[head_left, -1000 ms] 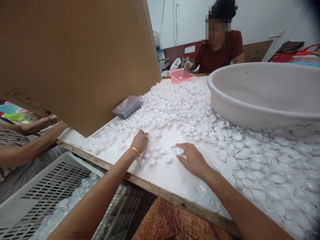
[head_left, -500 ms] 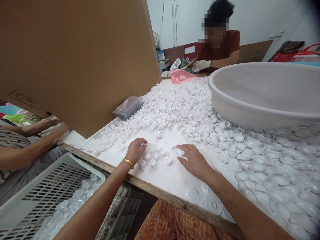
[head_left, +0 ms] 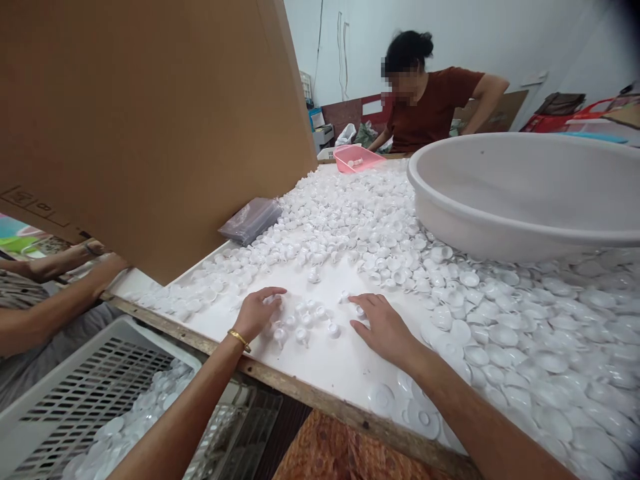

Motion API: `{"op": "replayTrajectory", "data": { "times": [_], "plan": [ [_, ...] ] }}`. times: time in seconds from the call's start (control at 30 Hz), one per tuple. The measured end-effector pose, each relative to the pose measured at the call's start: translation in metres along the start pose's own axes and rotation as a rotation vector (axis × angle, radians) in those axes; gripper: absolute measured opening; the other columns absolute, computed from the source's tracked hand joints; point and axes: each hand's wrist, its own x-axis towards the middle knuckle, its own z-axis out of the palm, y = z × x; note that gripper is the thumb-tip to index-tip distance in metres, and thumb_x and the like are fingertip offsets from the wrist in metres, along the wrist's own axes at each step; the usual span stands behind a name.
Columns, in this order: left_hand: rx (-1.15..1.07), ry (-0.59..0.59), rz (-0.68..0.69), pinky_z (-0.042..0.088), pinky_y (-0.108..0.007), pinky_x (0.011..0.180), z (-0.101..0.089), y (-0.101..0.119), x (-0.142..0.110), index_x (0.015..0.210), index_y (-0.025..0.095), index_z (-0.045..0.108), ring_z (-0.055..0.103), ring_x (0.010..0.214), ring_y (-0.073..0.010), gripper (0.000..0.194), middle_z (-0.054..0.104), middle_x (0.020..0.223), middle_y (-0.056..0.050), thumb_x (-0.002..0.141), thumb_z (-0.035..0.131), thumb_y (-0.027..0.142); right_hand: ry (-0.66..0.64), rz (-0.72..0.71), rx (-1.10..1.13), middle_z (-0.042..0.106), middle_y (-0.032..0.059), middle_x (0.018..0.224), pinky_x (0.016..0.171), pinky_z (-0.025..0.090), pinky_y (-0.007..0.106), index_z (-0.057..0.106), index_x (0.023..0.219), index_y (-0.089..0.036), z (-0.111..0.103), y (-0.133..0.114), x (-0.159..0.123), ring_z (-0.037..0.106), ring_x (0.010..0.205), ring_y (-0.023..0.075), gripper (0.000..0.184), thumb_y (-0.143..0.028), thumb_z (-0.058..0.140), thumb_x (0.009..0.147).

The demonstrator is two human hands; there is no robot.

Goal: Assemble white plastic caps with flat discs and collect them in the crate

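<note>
My left hand [head_left: 256, 313], with a gold bangle at the wrist, is over the white tabletop [head_left: 320, 370]. Its fingers stretch to the right, thumb apart; something small and white shows in the gap, but I cannot tell whether the hand touches it. Just right of it stands a loose group of small white toy cups [head_left: 306, 319]. My right hand [head_left: 384, 325] rests on the other side of that group, fingers forward and thumb spread. Its fingertips are at a small white cup [head_left: 344, 297], and another is partly hidden beside them. White saucers [head_left: 424, 419] lie near my right forearm.
A big white basin [head_left: 460, 223] stands on the heaped pieces at right. A tall cardboard box [head_left: 165, 133] rises at left, beside a stack of clear bags [head_left: 251, 220]. A pink scoop [head_left: 357, 159] lies at the back near a co-worker [head_left: 435, 107]. Below left is a crate [head_left: 95, 393].
My left fingers have straightened from a pinch around a small white piece. My right hand stays by the same cups. The co-worker has leaned over, one arm bent back. The view has shifted slightly.
</note>
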Motion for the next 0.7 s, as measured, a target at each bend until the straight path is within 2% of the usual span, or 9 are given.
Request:
{"op": "replayTrajectory", "data": {
  "times": [0.1, 0.2, 0.27, 0.37, 0.53, 0.7],
  "plan": [
    [0.113, 0.035, 0.128, 0.041, -0.029, 0.093, 0.002, 0.016, 0.006, 0.098, 0.026, 0.065, 0.055, 0.103, -0.0178, 0.025, 0.063, 0.11, 0.0, 0.079, 0.049, 0.031, 0.006, 0.011, 0.005, 0.054, 0.009, 0.116, 0.091, 0.04, 0.038, 0.047, 0.123, -0.017, 0.001, -0.001, 0.001, 0.044, 0.108, 0.0223, 0.042, -0.022, 0.049, 0.081],
    [0.362, 0.006, 0.253, 0.04, -0.031, 0.093, 0.018, 0.043, 0.024, 0.11, 0.026, 0.059, 0.053, 0.104, -0.0193, 0.032, 0.06, 0.112, -0.002, 0.081, 0.047, 0.033, 0.008, 0.022, 0.009, 0.054, 0.0084, 0.116, 0.091, 0.04, 0.039, 0.047, 0.122, -0.02, 0.0, -0.001, 0.002, 0.044, 0.108, 0.0229, 0.042, -0.023, 0.05, 0.08],
    [0.481, -0.04, 0.27, 0.042, -0.033, 0.088, 0.031, 0.058, 0.037, 0.118, 0.025, 0.055, 0.053, 0.101, -0.0222, 0.039, 0.06, 0.107, -0.006, 0.08, 0.048, 0.034, 0.008, 0.024, 0.016, 0.054, 0.0082, 0.115, 0.091, 0.039, 0.04, 0.048, 0.122, -0.02, -0.001, -0.001, 0.002, 0.045, 0.107, 0.023, 0.042, -0.023, 0.05, 0.08],
    [0.533, -0.103, 0.284, 0.044, -0.035, 0.082, 0.047, 0.074, 0.051, 0.117, 0.02, 0.055, 0.056, 0.095, -0.0244, 0.04, 0.061, 0.099, -0.009, 0.079, 0.049, 0.028, 0.011, 0.006, 0.028, 0.055, 0.0085, 0.114, 0.091, 0.04, 0.038, 0.048, 0.122, -0.018, -0.002, -0.002, 0.001, 0.045, 0.106, 0.0224, 0.042, -0.022, 0.051, 0.08],
    [0.614, -0.26, 0.411, 0.043, -0.033, 0.08, 0.057, 0.096, 0.045, 0.109, 0.024, 0.062, 0.056, 0.091, -0.0233, 0.034, 0.059, 0.093, -0.008, 0.079, 0.046, 0.021, 0.013, -0.011, 0.02, 0.055, 0.0093, 0.112, 0.09, 0.041, 0.038, 0.047, 0.123, -0.017, -0.004, -0.004, 0.001, 0.046, 0.104, 0.0223, 0.043, -0.022, 0.052, 0.08],
    [0.676, -0.392, 0.51, 0.042, -0.032, 0.081, 0.057, 0.125, 0.033, 0.115, 0.026, 0.058, 0.053, 0.097, -0.0249, 0.047, 0.056, 0.095, -0.009, 0.071, 0.052, 0.011, 0.008, 0.005, 0.028, 0.055, 0.0086, 0.112, 0.09, 0.041, 0.037, 0.048, 0.121, -0.018, -0.006, -0.005, 0.002, 0.047, 0.104, 0.0223, 0.042, -0.022, 0.053, 0.08]
  ]
}}
